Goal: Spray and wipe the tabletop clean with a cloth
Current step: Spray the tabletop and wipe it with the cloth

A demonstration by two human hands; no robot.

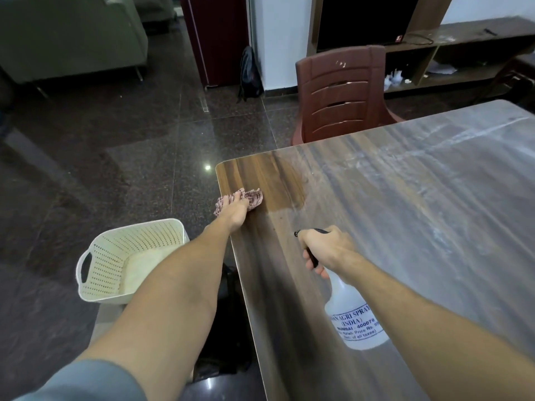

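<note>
Left hand (236, 208) grips the cloth (254, 196) at the tabletop's (405, 227) left edge near the far corner; right hand (327, 246) clasps the spray bottle (354, 322) above it. A basket (101, 273) stands beside that edge, a chair (341, 91) at the far edge.

Inside a home's combined living and dining room: grey sofa (66, 39) at far left on a polished dark stone floor (115, 134), dark television screen (367, 18) set in a wooden wall unit (463, 39) with open shelves, black backpack (249, 73) propped against the white wall beside a tall maroon cabinet (214, 39). Nearer the camera, brown plastic chair (341, 94) drawn up to a wood-grain dining table (376, 198), cream perforated basket (130, 256) near its left edge
</note>
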